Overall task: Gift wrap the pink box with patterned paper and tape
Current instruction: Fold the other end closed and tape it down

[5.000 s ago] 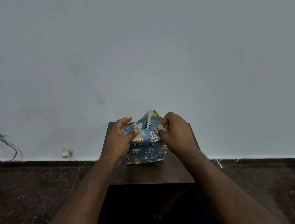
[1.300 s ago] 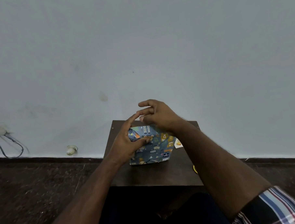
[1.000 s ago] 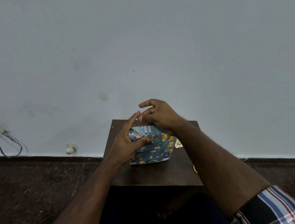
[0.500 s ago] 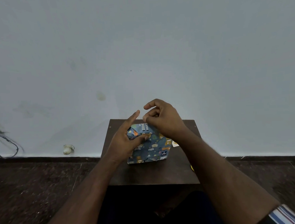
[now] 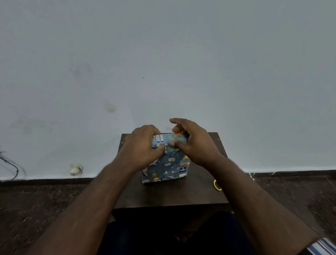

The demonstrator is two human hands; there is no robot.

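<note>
Table (image 5: 166,195): small, dark brown wood, set against the wall.
Wall (image 5: 160,50): pale grey, with a smudge (image 5: 110,107).
Floor (image 5: 32,206): dark, speckled.
Cable (image 5: 9,167): far left, by the wall.

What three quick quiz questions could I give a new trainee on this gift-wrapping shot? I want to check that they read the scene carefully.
1. True or false: the wrapped box stands on the small dark table, and no pink shows through the paper.
2. Which hand has its thumb pressed on the folded flap at the box's top edge: A) left hand, B) right hand, C) both?
3. Fill in: the small yellow object lies on the table beside the person's ______ forearm.

Key:
1. True.
2. C; both thumbs meet on the flap, side by side.
3. Right; the forearm hides part of it, so what it is cannot be told.
</note>
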